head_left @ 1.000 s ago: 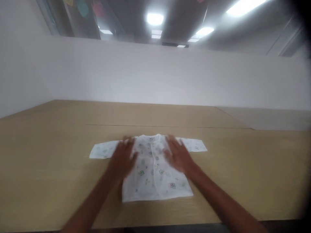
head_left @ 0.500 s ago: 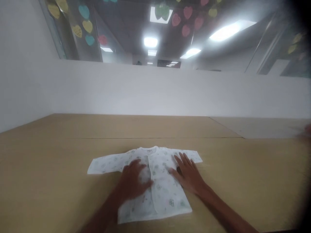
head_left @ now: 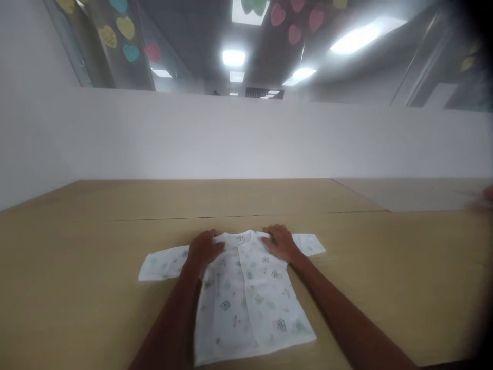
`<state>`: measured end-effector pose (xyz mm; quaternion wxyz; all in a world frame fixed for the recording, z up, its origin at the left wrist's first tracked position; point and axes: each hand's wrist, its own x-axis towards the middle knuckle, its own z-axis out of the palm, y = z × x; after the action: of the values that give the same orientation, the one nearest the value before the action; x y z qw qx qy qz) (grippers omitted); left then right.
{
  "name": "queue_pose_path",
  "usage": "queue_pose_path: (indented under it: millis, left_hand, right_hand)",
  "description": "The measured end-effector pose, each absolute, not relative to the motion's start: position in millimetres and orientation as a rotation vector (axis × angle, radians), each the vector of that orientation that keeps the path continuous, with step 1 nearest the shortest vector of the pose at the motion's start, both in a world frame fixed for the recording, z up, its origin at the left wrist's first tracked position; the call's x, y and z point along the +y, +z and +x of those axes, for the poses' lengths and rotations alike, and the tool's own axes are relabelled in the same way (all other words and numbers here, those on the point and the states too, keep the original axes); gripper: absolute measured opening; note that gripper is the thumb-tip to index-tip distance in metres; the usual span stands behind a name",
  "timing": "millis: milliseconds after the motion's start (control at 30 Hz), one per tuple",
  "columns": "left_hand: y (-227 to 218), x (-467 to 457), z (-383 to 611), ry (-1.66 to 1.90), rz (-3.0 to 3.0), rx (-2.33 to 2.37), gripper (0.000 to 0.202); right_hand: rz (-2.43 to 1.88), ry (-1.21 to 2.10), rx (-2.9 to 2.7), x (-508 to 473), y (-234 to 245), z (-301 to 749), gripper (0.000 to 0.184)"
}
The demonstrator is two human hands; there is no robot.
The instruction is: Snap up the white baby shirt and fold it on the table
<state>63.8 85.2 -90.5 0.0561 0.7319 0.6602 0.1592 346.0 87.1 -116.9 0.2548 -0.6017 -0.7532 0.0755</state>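
Observation:
A small white baby shirt with a faint green and brown animal print lies flat, its neckline away from me and its sleeves spread to both sides. A front placket runs down its middle. My left hand rests on the left shoulder, fingertips at the top edge, thumb apart and pointing toward the collar. On the opposite shoulder lies my right hand, its fingers reaching over the top edge and its thumb spread inward. Both hands cover parts of the shoulder seams.
The shirt lies on a wide wooden table with a seam across it. Behind stands a white low wall below a window with heart-shaped stickers. At the far right edge, part of another person's hand shows, blurred.
Both hands have moved up from the shirt's chest and side to its two shoulders. The shirt's body now shows uncovered, its lower hem slightly nearer me and to the right.

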Motion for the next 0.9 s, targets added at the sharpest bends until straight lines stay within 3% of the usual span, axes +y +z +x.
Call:
queue_pose_path:
  millis: [133, 333, 500, 900]
  left_hand:
    - [-85.2, 83.6, 49.7, 0.474, 2.128, 1.996, 0.029]
    - [-84.0, 81.9, 21.2, 0.510, 2.204, 1.748, 0.016]
    - [-84.8, 80.6, 4.8, 0.479, 2.161, 1.554, 0.029]
    - [-83.8, 79.3, 11.8, 0.537, 2.173, 1.553, 0.034]
  right_hand:
    - [-1.542, 0.230, -2.147, 90.3, -112.5, 353.8, 0.017]
    - [-1.342, 0.506, -2.192, 88.8, -103.1, 369.6, 0.026]
    - [-1.336, 0.674, -2.261, 84.0, -93.6, 384.4, 0.030]
    - [-1.244, 0.536, -2.291, 79.9, -91.6, 375.5, 0.036]
